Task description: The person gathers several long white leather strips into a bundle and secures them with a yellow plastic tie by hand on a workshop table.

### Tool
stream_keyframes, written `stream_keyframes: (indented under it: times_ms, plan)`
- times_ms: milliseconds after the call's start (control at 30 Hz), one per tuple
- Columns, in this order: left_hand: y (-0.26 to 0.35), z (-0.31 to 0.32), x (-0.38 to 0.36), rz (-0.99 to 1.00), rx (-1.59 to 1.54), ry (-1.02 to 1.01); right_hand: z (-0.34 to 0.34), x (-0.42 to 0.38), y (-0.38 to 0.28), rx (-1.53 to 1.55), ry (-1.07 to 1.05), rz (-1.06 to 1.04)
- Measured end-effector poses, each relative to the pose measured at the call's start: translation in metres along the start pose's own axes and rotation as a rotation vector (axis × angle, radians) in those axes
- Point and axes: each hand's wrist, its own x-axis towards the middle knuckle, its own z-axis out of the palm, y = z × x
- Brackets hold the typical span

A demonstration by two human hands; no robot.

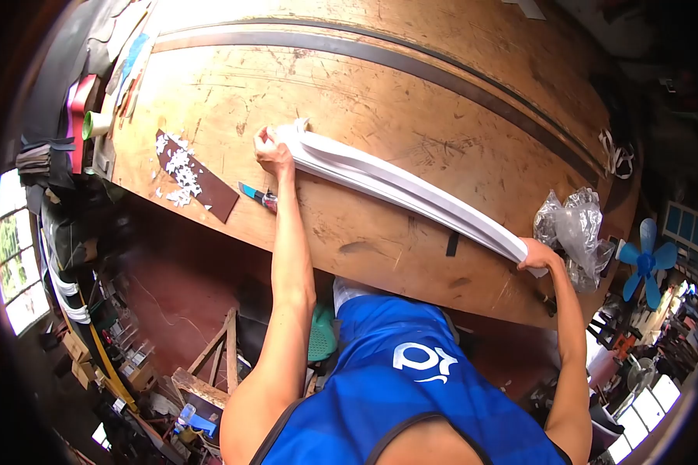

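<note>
A bundle of long white strips (411, 186) lies slantwise over the wooden table, bowed slightly along its length. My left hand (274, 151) is closed at its far left end, fingers curled; a small pale scrap or flap sticks up just beside it. At the other end, my right hand (540, 256) wraps round the strips near the table's right side. A teal utility knife (257, 195) rests by my left wrist, partly hidden behind the forearm. Left of it, a dark brown board (213, 194) carries many small white offcuts (180, 167).
Crumpled clear plastic bags (574, 232) sit beyond my right hand, near a blue fan (646, 262). Long dark straps (380, 54) cross the back of the wooden table (349, 232). A green-white roll (95, 125) stands at the left edge. Wooden pieces (209, 372) clutter the floor.
</note>
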Motion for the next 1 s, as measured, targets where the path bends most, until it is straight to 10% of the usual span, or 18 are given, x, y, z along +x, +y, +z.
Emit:
stream_keyframes:
  times_ms: [133,333,700,1000]
  plan:
    - [0.039,-0.035,0.002,0.348,0.264,-0.090,-0.002,-0.005,-0.008,0.003,0.033,0.019]
    - [0.082,-0.071,0.024,0.702,0.393,-1.133,0.004,-0.004,0.002,-0.041,0.103,0.050]
    - [0.088,-0.056,0.052,1.177,0.452,-1.243,0.022,-0.011,0.011,-0.070,0.324,0.019]
    - [0.101,-0.067,0.049,1.049,0.421,-1.400,0.029,-0.030,-0.001,-0.050,0.528,-0.041]
